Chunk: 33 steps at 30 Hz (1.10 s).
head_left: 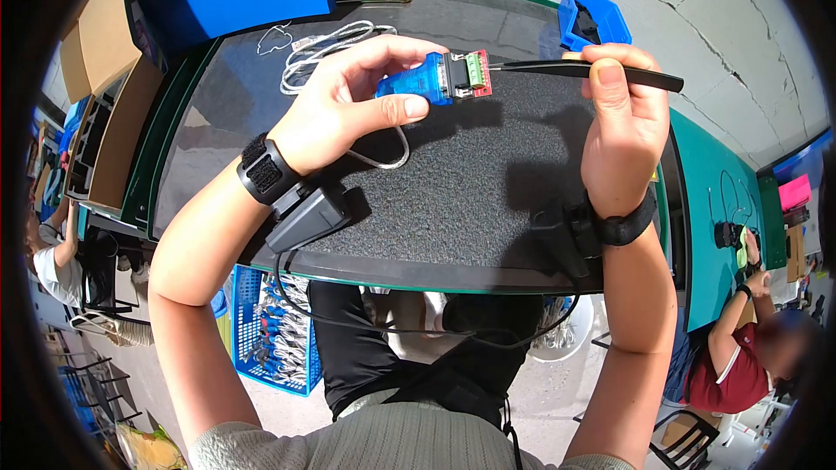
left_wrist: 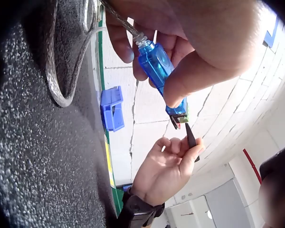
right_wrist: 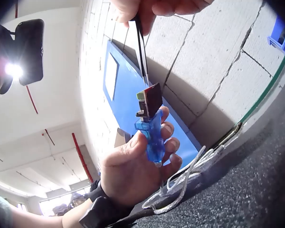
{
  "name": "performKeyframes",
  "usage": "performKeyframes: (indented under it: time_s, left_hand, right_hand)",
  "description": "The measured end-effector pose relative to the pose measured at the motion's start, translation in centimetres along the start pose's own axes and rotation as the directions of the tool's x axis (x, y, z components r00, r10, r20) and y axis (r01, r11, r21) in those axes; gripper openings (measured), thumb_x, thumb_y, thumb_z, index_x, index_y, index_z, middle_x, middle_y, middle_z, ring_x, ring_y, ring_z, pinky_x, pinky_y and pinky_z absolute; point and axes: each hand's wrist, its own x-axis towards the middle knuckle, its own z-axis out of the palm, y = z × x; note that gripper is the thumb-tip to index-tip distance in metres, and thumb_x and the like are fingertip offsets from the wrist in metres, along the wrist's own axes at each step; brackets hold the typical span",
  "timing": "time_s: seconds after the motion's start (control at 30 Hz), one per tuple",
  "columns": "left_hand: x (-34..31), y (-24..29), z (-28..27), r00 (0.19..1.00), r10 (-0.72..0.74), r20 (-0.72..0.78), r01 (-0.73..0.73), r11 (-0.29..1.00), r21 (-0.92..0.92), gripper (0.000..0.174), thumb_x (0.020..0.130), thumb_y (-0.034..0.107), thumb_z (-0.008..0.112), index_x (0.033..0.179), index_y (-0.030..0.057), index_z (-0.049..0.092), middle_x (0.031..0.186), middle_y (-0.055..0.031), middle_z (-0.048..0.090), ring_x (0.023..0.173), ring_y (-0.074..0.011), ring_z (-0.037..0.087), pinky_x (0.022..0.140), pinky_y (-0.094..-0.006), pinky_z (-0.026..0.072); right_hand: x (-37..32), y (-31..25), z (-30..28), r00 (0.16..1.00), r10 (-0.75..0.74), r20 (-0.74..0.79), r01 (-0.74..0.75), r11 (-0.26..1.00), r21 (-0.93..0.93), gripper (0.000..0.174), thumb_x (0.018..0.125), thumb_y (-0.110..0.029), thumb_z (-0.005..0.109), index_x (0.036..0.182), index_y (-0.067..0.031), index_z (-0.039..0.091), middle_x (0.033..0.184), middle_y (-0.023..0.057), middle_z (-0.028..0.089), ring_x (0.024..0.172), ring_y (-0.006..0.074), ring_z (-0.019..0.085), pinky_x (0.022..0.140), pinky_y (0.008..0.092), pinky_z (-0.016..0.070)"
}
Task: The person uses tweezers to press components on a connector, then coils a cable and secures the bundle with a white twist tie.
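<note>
Above the dark mat, the left hand (head_left: pixel 335 109) grips a translucent blue connector (head_left: pixel 414 83) between thumb and fingers. Joined to its end is a small red board with a green terminal block (head_left: pixel 476 70). The right hand (head_left: pixel 629 113) pinches black tweezers (head_left: pixel 640 77), their tips at the green block; whether they touch it, I cannot tell. In the left wrist view, a braided cable (left_wrist: pixel 121 19) runs from the back of the blue connector (left_wrist: pixel 154 64). In the right wrist view, the two tweezer arms (right_wrist: pixel 141 52) lie close together above the board (right_wrist: pixel 153 99).
Coiled cable (head_left: pixel 305 57) lies at the mat's back left, a blue bin (head_left: pixel 570 13) at the back right. A cardboard box (head_left: pixel 117 130) stands left. Below the table edge is a blue basket (head_left: pixel 246 322) of cables. Other people are at both sides.
</note>
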Motion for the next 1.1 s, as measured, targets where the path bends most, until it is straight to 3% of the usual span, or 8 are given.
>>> performKeyframes:
  time_s: [0.37,0.67,1.1]
  left_hand:
    - [-0.02,0.10,0.08,1.000,-0.006,0.004,0.006,1.000,0.006,0.049,0.078,0.012,0.070,0.123,0.0023,0.052,0.113,-0.0029,0.058,0.103,-0.0108,0.053,0.093,-0.0268,0.0390]
    - [-0.06,0.06,0.04,1.000,0.001,0.004,-0.001,1.000,0.014,0.048,0.078,0.012,0.070,0.122,0.0023,0.052,0.113,-0.0032,0.057,0.104,-0.0110,0.053,0.094,-0.0270,0.0390]
    - [-0.17,-0.03,0.01,0.999,-0.030,0.031,0.030,1.000,-0.004,0.042,0.078,0.012,0.069,0.117,0.0022,0.056,0.119,-0.0068,0.055,0.110,-0.0160,0.051,0.097,-0.0316,0.0372]
  right_hand:
    - [-0.03,-0.21,0.20,1.000,0.028,0.011,-0.028,1.000,0.005,0.012,0.088,-0.013,0.062,0.094,-0.0025,0.062,0.082,-0.0007,0.059,0.070,0.0039,0.046,0.064,0.0184,0.0365]
    - [-0.10,-0.30,0.13,0.996,-0.070,0.053,0.074,0.993,-0.094,0.012,0.088,-0.012,0.062,0.094,-0.0017,0.063,0.087,0.0015,0.061,0.072,0.0057,0.050,0.066,0.0187,0.0390]
    - [0.13,-0.42,0.22,0.998,0.046,0.044,-0.047,0.999,0.022,0.013,0.090,-0.013,0.059,0.097,-0.0016,0.061,0.086,0.0005,0.060,0.074,0.0047,0.048,0.068,0.0185,0.0374]
